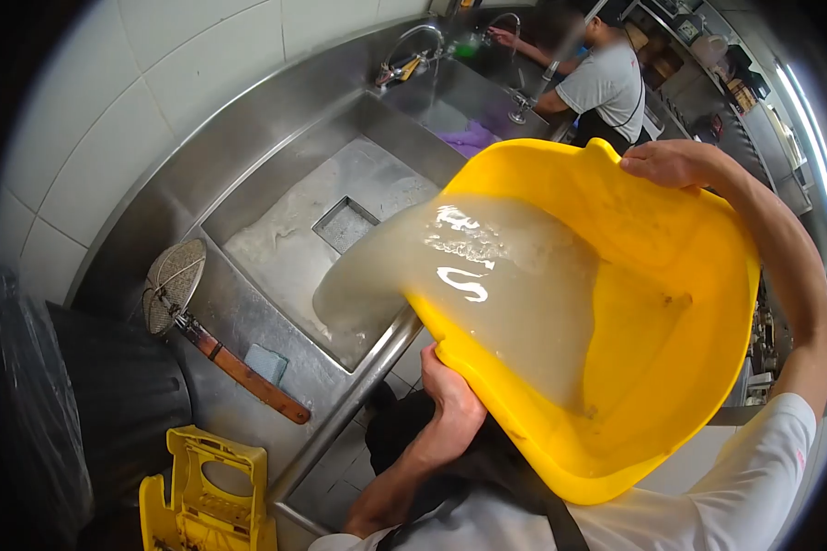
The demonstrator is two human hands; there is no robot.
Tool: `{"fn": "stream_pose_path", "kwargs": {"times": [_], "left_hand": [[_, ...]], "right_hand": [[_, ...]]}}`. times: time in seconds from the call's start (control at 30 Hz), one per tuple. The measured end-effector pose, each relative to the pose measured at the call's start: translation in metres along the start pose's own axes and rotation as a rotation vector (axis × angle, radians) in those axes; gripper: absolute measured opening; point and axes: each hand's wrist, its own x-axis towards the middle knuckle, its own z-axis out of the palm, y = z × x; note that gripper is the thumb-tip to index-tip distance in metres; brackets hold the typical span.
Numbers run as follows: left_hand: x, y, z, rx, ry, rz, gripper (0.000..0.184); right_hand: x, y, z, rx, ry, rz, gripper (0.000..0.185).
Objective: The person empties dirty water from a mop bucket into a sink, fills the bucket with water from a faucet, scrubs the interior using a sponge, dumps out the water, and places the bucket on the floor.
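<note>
A large yellow mop bucket [675, 349] is tipped over the front edge of the steel sink [280, 170]. Cloudy grey water [515, 285] streams over its lip into the basin, around a square drain [345, 223]. My left hand [452, 395] grips the bucket's near rim from below, close to the sink edge. Up at the far rim, my right hand [675, 163] is closed around the edge, beside a small raised spout. The undersides of the fingers are partly hidden by the bucket wall.
A long-handled wire strainer [176, 285] and a blue-green sponge [266, 364] lie on the steel drainboard. Below left are a yellow mop wringer [216, 496] and a dark bin [119, 367]. Another person [606, 83] works beyond, near a purple cloth [471, 138] and a faucet [418, 46].
</note>
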Motion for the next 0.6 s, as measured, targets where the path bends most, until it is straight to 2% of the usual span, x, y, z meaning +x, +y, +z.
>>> {"fn": "stream_pose_path", "kwargs": {"times": [0.13, 0.23, 0.3, 0.53, 0.6], "left_hand": [[0.013, -0.002, -0.009, 0.07, -0.027, -0.01, 0.035], [0.026, -0.001, -0.002, 0.064, 0.062, -0.038, 0.034], [0.039, 0.0, -0.002, 0.121, -0.094, -0.035, 0.034], [0.091, -0.002, 0.017, 0.086, -0.152, -0.084, 0.033], [0.104, -0.003, 0.035, 0.089, -0.074, -0.084, 0.035]], "right_hand": [[0.007, -0.001, 0.006, 0.114, -0.026, 0.083, 0.051], [0.016, 0.008, 0.002, 0.212, -0.093, 0.073, 0.052], [0.019, 0.012, 0.001, 0.218, -0.091, 0.121, 0.052], [0.043, 0.029, -0.008, 0.275, -0.219, 0.227, 0.053], [0.048, 0.037, -0.013, 0.322, -0.231, 0.285, 0.052]]}}
